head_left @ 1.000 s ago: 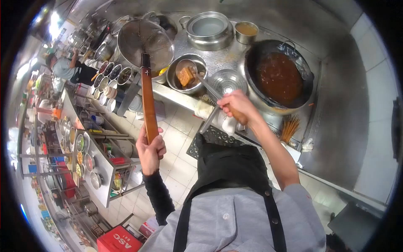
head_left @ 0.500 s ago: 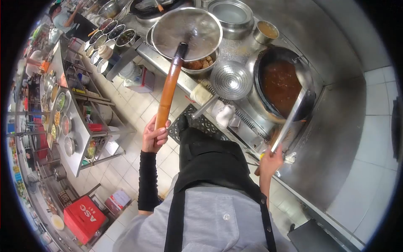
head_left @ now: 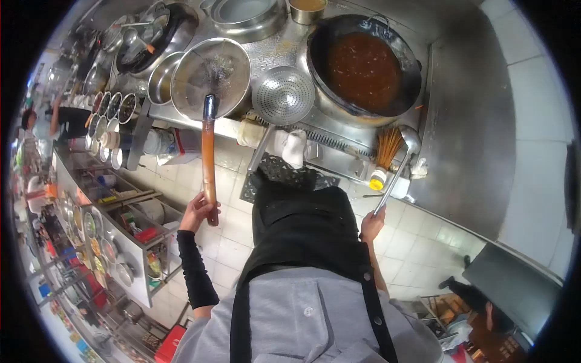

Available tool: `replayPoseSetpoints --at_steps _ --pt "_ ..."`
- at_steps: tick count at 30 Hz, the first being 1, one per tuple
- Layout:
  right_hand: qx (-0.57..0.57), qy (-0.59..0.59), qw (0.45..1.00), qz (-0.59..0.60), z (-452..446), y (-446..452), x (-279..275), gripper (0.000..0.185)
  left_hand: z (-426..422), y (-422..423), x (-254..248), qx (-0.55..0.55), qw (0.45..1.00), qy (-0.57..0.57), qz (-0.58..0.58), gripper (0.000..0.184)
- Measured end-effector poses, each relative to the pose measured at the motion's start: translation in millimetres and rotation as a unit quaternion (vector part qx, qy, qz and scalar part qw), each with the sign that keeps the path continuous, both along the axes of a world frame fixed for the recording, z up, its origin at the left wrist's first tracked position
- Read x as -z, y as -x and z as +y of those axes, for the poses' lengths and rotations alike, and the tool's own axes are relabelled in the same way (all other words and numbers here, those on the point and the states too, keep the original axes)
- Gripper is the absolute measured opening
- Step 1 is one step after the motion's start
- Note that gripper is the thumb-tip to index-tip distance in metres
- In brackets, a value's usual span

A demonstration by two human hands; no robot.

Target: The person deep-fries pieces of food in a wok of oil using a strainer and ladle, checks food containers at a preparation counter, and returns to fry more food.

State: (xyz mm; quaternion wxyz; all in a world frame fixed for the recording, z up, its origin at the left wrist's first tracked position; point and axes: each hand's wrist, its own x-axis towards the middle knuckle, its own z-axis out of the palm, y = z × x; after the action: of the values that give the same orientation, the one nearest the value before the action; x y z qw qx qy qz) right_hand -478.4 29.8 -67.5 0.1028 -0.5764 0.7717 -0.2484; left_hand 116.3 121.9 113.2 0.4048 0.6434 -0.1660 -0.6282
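My left hand (head_left: pixel 196 213) is closed around the lower end of the long brown handle of a round strainer (head_left: pixel 233 72), whose mesh lies over part of a steel pot (head_left: pixel 160 81). At the right, my right hand (head_left: pixel 372 225) grips a metal ladle (head_left: pixel 396 181), its bowl resting low beside a bamboo brush (head_left: pixel 388 148). Dark reddish liquid with small bubbles fills a black wok (head_left: pixel 365 69). Between the strainer and the wok sits a perforated ladle (head_left: pixel 283 95), handle towards me.
A second wok (head_left: pixel 178 36) stands at the upper left, near several sauce containers (head_left: pixel 113 106). A steel pot of pale liquid (head_left: pixel 242 9) and a small pot (head_left: pixel 307 11) stand behind. White cloth (head_left: pixel 295 149) hangs at the counter edge. Other people (head_left: pixel 481 302) are partly visible.
The ladle has left the food pot, passed over the wok and come down to the right beside the brush. The strainer stays in my left hand. The view has shifted.
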Motion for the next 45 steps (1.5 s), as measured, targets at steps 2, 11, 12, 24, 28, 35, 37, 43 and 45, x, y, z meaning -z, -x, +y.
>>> replayPoseSetpoints --at_steps 2,11,12,24,28,35,37,43,45 --pt "-0.018 0.021 0.998 0.057 0 -9 8 0.051 -2 -9 7 0.022 0.999 -0.032 -0.033 0.046" --pt "-0.093 -0.043 0.98 -0.171 -19 -32 99 0.015 69 -39 57 0.361 0.543 0.038 -0.757 0.059" --pt "0.054 -0.149 0.914 -0.375 -26 -26 144 0.017 42 -5 18 0.388 0.613 0.004 -0.688 0.055" --pt "0.309 -0.021 0.403 -0.861 -62 -18 325 0.033 -34 161 -53 0.439 0.854 -0.199 -0.195 0.032" --pt "0.271 0.016 0.469 -0.841 -37 -6 374 0.038 18 122 -10 0.377 0.882 -0.2 -0.2 0.033" --pt "0.152 -0.011 0.642 -0.751 -50 -11 373 0.038 159 61 34 0.29 0.875 -0.269 -0.279 0.032" --pt "0.204 -0.081 0.61 -0.761 -69 -30 290 0.045 194 39 39 0.279 0.857 -0.308 -0.306 0.032" --pt "0.211 -0.302 0.52 -0.77 -21 -20 231 0.096 268 -48 51 -0.364 0.876 -0.278 -0.154 0.028" --pt "0.23 -0.336 0.577 -0.708 -6 -47 186 0.096 311 -104 70 -0.452 0.844 -0.223 -0.184 0.027"
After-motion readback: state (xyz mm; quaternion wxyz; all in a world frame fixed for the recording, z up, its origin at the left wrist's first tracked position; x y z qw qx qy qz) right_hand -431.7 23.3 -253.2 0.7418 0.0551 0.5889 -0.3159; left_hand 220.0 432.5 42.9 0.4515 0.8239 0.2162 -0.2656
